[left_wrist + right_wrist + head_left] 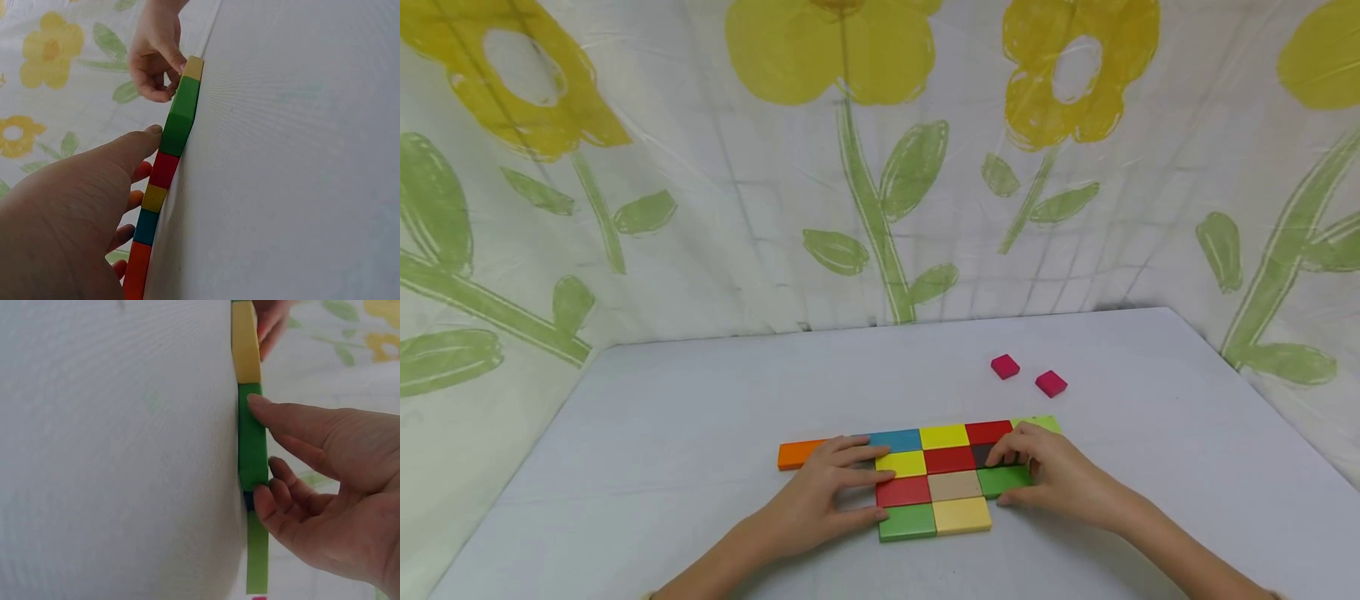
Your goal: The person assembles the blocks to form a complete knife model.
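Note:
Flat coloured blocks lie edge to edge on the table in stepped rows. My left hand rests at their left side, fingers spread over the yellow block, thumb against the lower green block. With the right hand I grip the green block at the right end of the third row. In the right wrist view the thumb presses its near side and a curled finger meets its end. Other fingertips reach over the dark block. Beside it sit a beige block and a pale yellow block.
An orange block extends the far row leftward; a light green block closes its right end. Two magenta blocks lie apart towards the back of the white-covered table. Behind hangs a flower-printed curtain.

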`<state>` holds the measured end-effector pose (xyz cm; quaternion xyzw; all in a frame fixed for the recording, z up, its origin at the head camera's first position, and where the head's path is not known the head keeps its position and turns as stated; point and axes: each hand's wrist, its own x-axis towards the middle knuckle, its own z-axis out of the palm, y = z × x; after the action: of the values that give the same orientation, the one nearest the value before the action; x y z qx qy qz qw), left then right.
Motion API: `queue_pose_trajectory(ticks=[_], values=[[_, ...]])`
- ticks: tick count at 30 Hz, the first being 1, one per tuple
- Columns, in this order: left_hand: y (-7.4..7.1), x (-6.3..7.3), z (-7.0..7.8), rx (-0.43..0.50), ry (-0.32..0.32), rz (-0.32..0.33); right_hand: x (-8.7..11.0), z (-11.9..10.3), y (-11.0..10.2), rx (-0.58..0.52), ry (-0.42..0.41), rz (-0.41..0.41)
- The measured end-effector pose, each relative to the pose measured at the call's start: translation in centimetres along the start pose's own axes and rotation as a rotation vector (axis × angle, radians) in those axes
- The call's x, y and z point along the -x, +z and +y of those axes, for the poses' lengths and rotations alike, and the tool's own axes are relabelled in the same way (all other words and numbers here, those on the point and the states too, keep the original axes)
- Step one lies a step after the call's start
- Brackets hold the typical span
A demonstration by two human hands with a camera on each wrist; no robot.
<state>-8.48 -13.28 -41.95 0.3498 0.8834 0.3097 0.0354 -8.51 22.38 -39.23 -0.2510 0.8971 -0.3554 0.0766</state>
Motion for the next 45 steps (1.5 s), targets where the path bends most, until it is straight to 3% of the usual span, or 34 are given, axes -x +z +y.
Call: queue_pose_trajectory(ticks=[10,19,24,33,45], values=[[-0.1,0.0,0.1,0.004,0.002,0.003,0.2,0.0,-0.8,0.028,-0.022,0.039],[-0.1,0.0,0.0,0.006,0.006,0.004,0.1,2.0,-4.2,0.086,-0.019,0.204],[-0.1,0.0,0.1,0.009,-0.004,0.000,-0.4,3.7,-6.1,0.115,0.020,0.236],[0.0,0.0,0.0,0.019,-0.007,-0.004,-2.3,7.0,-8.6,0.123,0.156,0.153],[-0.1,0.0,0.0,0.013,0.003,-0.001,-4.0,10.1,-10.0,-0.015,0.249,0.006]])
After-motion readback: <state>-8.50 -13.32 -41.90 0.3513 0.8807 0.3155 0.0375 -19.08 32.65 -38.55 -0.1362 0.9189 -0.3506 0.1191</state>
